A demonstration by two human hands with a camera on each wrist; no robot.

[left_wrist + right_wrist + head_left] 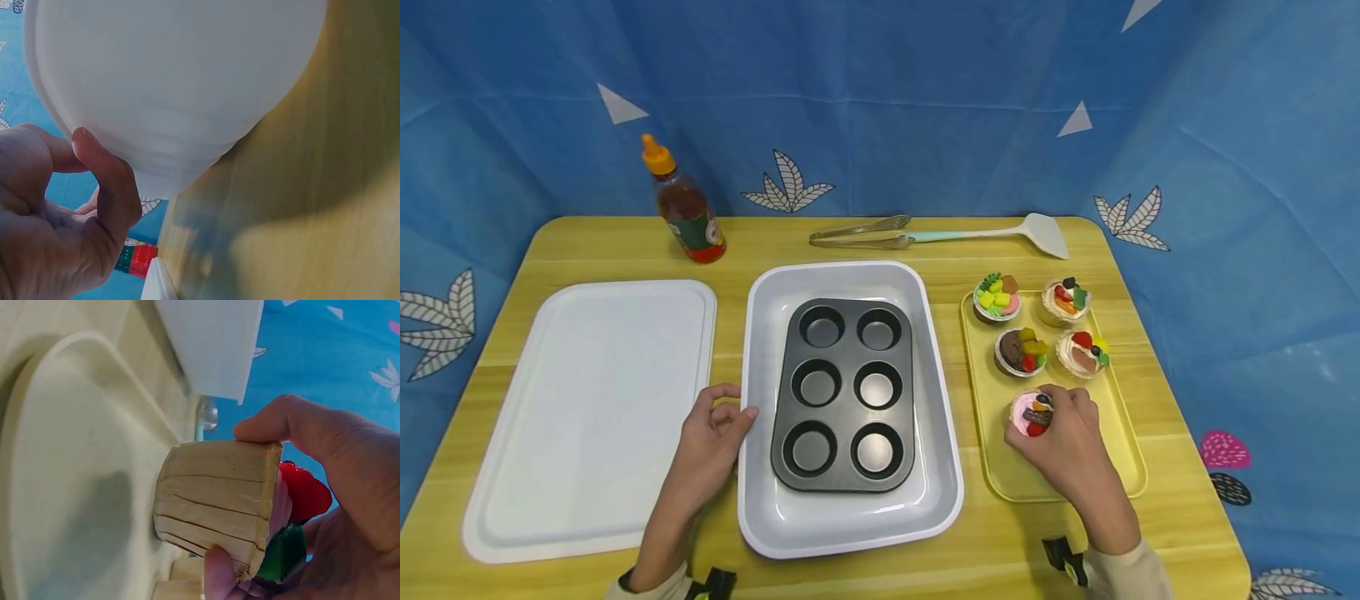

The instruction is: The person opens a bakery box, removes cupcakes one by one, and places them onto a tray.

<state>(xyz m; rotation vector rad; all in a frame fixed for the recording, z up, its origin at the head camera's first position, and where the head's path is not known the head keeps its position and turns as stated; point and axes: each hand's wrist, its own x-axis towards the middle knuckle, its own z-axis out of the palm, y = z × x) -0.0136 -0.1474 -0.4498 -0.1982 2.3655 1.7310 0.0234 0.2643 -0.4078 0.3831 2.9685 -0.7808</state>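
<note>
My right hand point(1071, 446) grips a cupcake point(1021, 405) by its rim, thumb on one side and fingers on the other. It has pink frosting with red and dark toppings; the right wrist view shows its pleated tan paper cup point(212, 490) close over the yellow tray point(1122, 471). On that tray stand several other decorated cupcakes point(1017, 353). With thumb and fingers, my left hand point(709, 446) pinches the left rim of a deep white tray point(951, 492). A dark six-cup muffin tin point(844, 417) lies inside it, its cups bare.
A white cutting board point(595, 400) lies at the left. Behind it stands a sauce bottle point(691, 212) with an orange cap. Metal tongs point(861, 237) and a white-headed spatula point(1043, 235) lie along the back edge, before a blue cloth point(925, 100).
</note>
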